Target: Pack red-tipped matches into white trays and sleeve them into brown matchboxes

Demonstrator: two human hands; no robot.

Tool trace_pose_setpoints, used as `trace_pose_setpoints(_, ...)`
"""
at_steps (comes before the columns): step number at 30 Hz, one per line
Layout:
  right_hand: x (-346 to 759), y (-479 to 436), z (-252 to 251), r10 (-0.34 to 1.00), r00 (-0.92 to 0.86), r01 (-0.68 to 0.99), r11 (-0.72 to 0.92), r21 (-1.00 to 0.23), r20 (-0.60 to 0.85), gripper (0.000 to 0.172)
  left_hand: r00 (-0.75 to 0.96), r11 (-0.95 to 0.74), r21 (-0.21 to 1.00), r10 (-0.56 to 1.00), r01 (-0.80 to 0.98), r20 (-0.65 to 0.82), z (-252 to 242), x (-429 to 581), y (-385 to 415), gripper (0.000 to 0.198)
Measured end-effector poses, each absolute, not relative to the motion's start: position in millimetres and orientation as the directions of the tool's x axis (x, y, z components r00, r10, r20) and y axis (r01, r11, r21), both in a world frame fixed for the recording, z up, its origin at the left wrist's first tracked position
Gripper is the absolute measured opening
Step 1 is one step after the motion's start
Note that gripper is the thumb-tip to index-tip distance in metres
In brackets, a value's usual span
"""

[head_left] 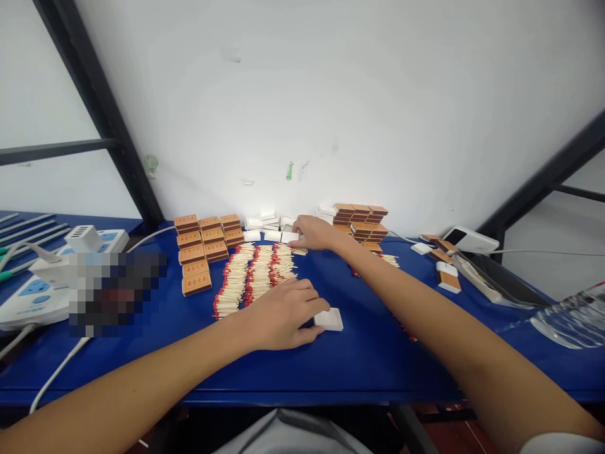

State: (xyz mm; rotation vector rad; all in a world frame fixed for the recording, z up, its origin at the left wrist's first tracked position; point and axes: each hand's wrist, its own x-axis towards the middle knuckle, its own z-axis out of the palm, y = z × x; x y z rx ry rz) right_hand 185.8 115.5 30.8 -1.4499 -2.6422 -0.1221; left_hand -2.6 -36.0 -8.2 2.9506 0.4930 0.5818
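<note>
My left hand (288,315) grips the left end of a white matchbox inner tray (331,320) between thumb and fingers, low over the blue table. Farther back, my right hand (309,232) is closed on another white inner tray (290,237), beside a small pile of white trays (268,221) against the wall. Rows of loose red-tipped matches (258,277) lie behind and left of my left hand. More matches (390,260) show on the right, partly hidden by my right forearm.
Orange matchboxes (196,255) stand in columns at left; more brown matchboxes (362,221) are stacked at back right. Power strips (35,290) and cables lie far left near a pixelated dark object (118,290). A white device (470,239) and clear plastic (574,318) are on the right.
</note>
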Motion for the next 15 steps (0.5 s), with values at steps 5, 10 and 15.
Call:
trace_pose_setpoints(5, 183.9, 114.3, 34.4, 0.834, -0.528, 0.846, 0.534, 0.009, 0.161, 0.027, 0.876, -0.944, 0.144, 0.328, 0.296, 0.354, -8.4, -3.5, -36.4, 0.028)
trace_pose_setpoints(10, 181.5, 115.5, 44.2, 0.813, -0.532, 0.838, 0.545, 0.013, 0.237, 0.033, 0.875, -0.943, 0.151, 0.331, 0.296, 0.353, -7.4, -4.2, -37.0, 0.028)
trace_pose_setpoints(15, 165.8, 119.6, 46.4, 0.779, -0.563, 0.823, 0.558, 0.102, 0.278, 0.036, 0.876, -0.944, 0.151, 0.329, 0.294, 0.353, -7.7, -3.1, -36.5, 0.027)
